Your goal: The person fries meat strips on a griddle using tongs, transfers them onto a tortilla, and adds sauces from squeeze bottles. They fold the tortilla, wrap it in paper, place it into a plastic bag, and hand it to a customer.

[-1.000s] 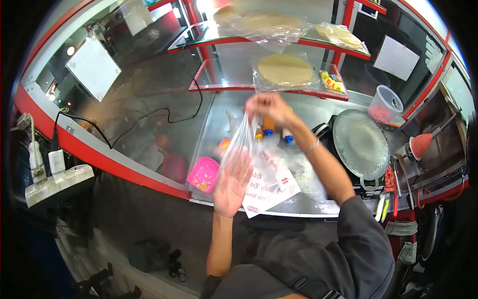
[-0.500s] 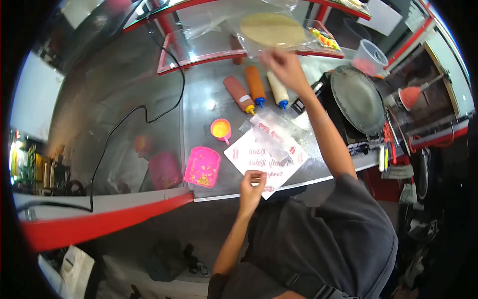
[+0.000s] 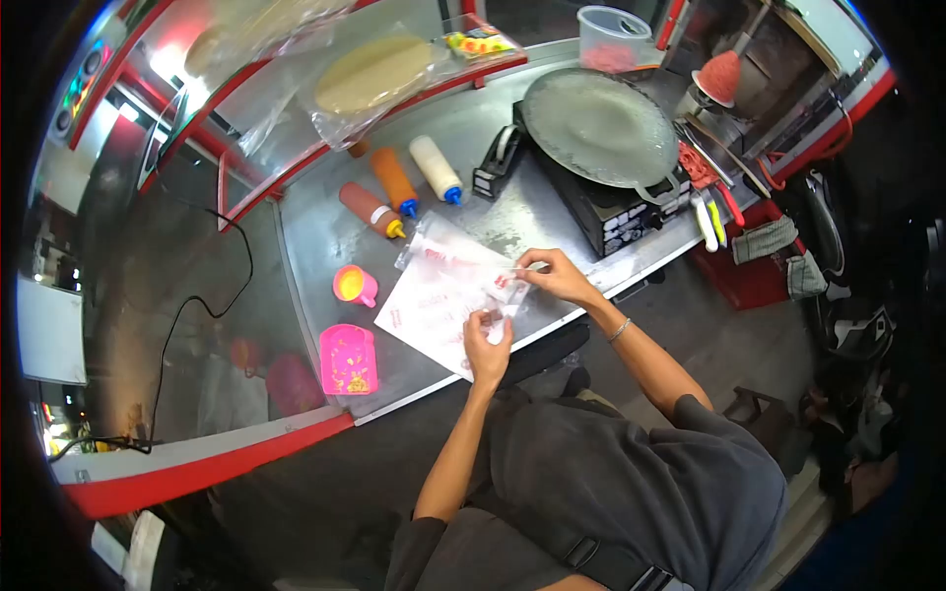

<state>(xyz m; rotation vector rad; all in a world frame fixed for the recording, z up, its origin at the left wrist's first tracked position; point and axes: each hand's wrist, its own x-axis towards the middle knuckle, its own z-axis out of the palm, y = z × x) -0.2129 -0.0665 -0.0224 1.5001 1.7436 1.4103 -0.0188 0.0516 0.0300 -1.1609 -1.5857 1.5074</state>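
A white printed sheet of wrapping paper (image 3: 424, 303) lies on the steel counter, with clear plastic (image 3: 434, 234) over its far part. My right hand (image 3: 554, 276) pinches the edge of a thin clear plastic sheet (image 3: 501, 288) above the paper's right side. Close by, at the paper's near edge, my left hand (image 3: 488, 353) has thumb and fingers drawn together on the same plastic; the exact grip is partly hidden. Behind the paper lie a reddish-brown sauce bottle (image 3: 365, 205), an orange sauce bottle (image 3: 392, 177) and a cream-coloured sauce bottle (image 3: 432, 165).
Left of the paper stand a pink cup (image 3: 367, 291) of yellow liquid and a pink tray (image 3: 337, 366) with scraps. A round griddle (image 3: 601, 123) sits on a stove at the right, beside a tape dispenser (image 3: 496, 163). Bagged flatbreads (image 3: 374, 74) rest on the shelf.
My right hand has come down from near the shelf to the plastic over the paper. My left hand stays by the paper's near edge. The camera view has turned towards the right.
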